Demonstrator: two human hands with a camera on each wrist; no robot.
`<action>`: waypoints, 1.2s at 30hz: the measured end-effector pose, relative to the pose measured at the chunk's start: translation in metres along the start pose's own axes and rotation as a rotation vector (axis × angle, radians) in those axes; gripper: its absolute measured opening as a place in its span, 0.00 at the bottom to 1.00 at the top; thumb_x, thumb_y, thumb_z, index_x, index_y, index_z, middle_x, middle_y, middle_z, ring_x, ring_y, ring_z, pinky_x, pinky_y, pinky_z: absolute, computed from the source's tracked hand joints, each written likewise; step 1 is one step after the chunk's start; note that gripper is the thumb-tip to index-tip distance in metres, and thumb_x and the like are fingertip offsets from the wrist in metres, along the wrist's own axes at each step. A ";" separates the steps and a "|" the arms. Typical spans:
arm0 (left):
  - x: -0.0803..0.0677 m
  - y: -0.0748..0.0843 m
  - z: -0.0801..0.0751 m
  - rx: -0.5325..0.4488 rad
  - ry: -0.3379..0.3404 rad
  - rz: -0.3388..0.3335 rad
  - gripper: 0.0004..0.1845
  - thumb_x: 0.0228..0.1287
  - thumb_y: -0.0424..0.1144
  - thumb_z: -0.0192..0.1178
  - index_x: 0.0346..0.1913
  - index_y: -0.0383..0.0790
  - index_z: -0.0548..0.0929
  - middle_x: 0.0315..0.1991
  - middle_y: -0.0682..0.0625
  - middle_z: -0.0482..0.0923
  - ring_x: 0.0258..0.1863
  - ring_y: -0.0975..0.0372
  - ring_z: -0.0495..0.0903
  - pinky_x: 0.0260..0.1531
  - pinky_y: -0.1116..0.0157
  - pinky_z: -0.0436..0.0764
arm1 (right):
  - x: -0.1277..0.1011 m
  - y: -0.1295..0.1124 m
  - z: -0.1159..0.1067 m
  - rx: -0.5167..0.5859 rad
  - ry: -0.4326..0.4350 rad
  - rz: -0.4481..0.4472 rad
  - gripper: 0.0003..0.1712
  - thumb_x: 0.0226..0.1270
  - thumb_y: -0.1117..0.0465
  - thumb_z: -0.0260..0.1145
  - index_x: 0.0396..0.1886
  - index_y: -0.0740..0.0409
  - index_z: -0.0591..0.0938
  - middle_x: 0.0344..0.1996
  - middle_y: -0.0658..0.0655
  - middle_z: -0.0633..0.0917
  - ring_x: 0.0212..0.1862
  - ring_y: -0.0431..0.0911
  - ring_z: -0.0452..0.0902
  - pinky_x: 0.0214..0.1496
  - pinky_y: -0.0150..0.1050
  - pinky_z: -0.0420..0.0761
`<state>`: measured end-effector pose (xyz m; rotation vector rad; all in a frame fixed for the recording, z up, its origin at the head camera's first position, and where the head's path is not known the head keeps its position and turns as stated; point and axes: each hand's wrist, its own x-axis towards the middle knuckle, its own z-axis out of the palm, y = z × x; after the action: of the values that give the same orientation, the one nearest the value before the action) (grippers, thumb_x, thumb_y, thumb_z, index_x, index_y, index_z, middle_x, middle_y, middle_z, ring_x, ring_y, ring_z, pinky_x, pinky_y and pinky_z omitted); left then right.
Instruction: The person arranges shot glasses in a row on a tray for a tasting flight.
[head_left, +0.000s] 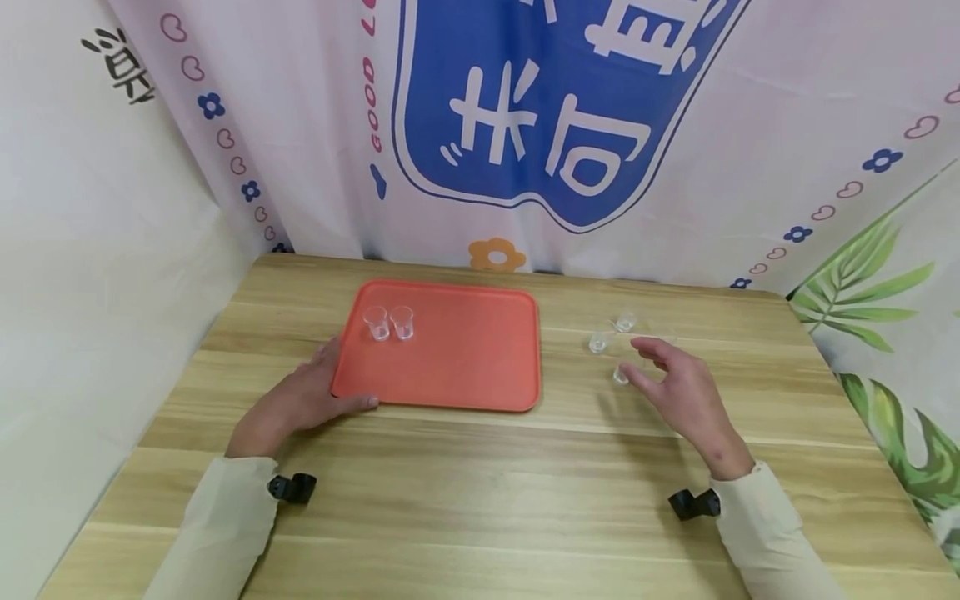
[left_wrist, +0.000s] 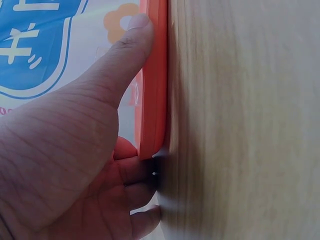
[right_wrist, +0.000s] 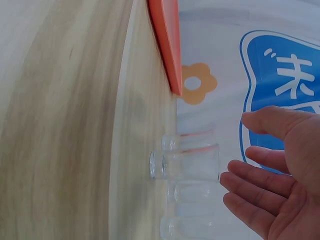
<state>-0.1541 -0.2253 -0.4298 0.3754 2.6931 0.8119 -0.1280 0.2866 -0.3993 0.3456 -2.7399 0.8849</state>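
An orange tray (head_left: 465, 358) lies on the wooden table (head_left: 480, 492). Two small clear cups (head_left: 377, 322) (head_left: 402, 322) stand side by side at its back left. My left hand (head_left: 347, 377) holds the tray's front left corner; in the left wrist view its thumb (left_wrist: 125, 55) lies on the rim (left_wrist: 155, 75) and the fingers curl at the corner. To the right of the tray, clear cups (head_left: 624, 321) (head_left: 597, 341) (head_left: 621, 375) stand on the table. My right hand (head_left: 633, 360) hovers open just beside them, fingers spread, holding nothing. The right wrist view shows the nearest cup (right_wrist: 190, 164) a short gap from the fingertips (right_wrist: 227, 180).
A printed curtain (head_left: 525, 125) hangs close behind the table's far edge, and a white wall (head_left: 75, 292) closes the left side. A leaf-patterned sheet (head_left: 900, 350) hangs at the right. Bare wood runs along the table's front.
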 end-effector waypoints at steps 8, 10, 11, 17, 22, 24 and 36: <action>0.000 0.000 -0.001 -0.008 0.001 0.000 0.63 0.63 0.64 0.68 0.82 0.31 0.41 0.80 0.30 0.43 0.77 0.35 0.46 0.70 0.32 0.50 | 0.001 0.008 -0.002 -0.025 -0.026 0.036 0.26 0.70 0.59 0.73 0.61 0.70 0.80 0.53 0.73 0.84 0.51 0.70 0.82 0.52 0.63 0.82; 0.000 0.000 -0.001 -0.007 0.003 0.004 0.63 0.63 0.64 0.68 0.82 0.31 0.41 0.80 0.30 0.43 0.77 0.35 0.46 0.70 0.32 0.51 | 0.001 0.010 -0.002 -0.032 -0.040 0.047 0.27 0.70 0.59 0.73 0.61 0.71 0.80 0.53 0.74 0.84 0.51 0.70 0.82 0.52 0.63 0.82; -0.001 0.000 -0.001 -0.005 0.004 0.005 0.63 0.63 0.64 0.67 0.82 0.31 0.41 0.80 0.30 0.43 0.77 0.35 0.46 0.70 0.32 0.51 | 0.001 0.011 -0.002 -0.033 -0.049 0.056 0.28 0.70 0.59 0.73 0.62 0.72 0.79 0.54 0.74 0.83 0.52 0.70 0.82 0.53 0.63 0.82; -0.001 -0.001 -0.001 -0.013 0.005 -0.007 0.64 0.63 0.65 0.67 0.83 0.33 0.40 0.81 0.32 0.43 0.77 0.37 0.47 0.71 0.32 0.50 | 0.000 0.015 -0.001 -0.029 -0.096 0.097 0.29 0.71 0.58 0.72 0.62 0.75 0.78 0.55 0.75 0.82 0.54 0.69 0.82 0.56 0.62 0.80; 0.000 -0.001 -0.001 -0.024 0.009 -0.006 0.64 0.63 0.66 0.67 0.83 0.33 0.40 0.81 0.32 0.44 0.77 0.37 0.48 0.70 0.32 0.51 | 0.000 0.020 -0.001 -0.005 -0.119 0.108 0.30 0.72 0.57 0.72 0.63 0.75 0.77 0.54 0.75 0.83 0.53 0.67 0.83 0.56 0.60 0.81; -0.001 -0.001 -0.001 -0.027 0.008 -0.010 0.64 0.63 0.66 0.67 0.83 0.34 0.40 0.81 0.32 0.45 0.77 0.36 0.49 0.70 0.32 0.52 | 0.000 0.022 0.000 0.005 -0.127 0.112 0.30 0.72 0.58 0.72 0.63 0.75 0.77 0.53 0.75 0.83 0.53 0.67 0.83 0.55 0.60 0.81; -0.002 -0.004 -0.006 -0.036 0.002 -0.011 0.64 0.62 0.65 0.69 0.83 0.37 0.39 0.79 0.31 0.50 0.70 0.33 0.63 0.64 0.33 0.66 | 0.001 0.026 0.007 0.049 -0.141 0.125 0.26 0.69 0.63 0.74 0.58 0.77 0.79 0.46 0.71 0.87 0.47 0.62 0.87 0.50 0.52 0.85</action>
<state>-0.1554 -0.2320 -0.4272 0.3516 2.6761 0.8572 -0.1379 0.3032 -0.4186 0.2575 -2.9002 0.9961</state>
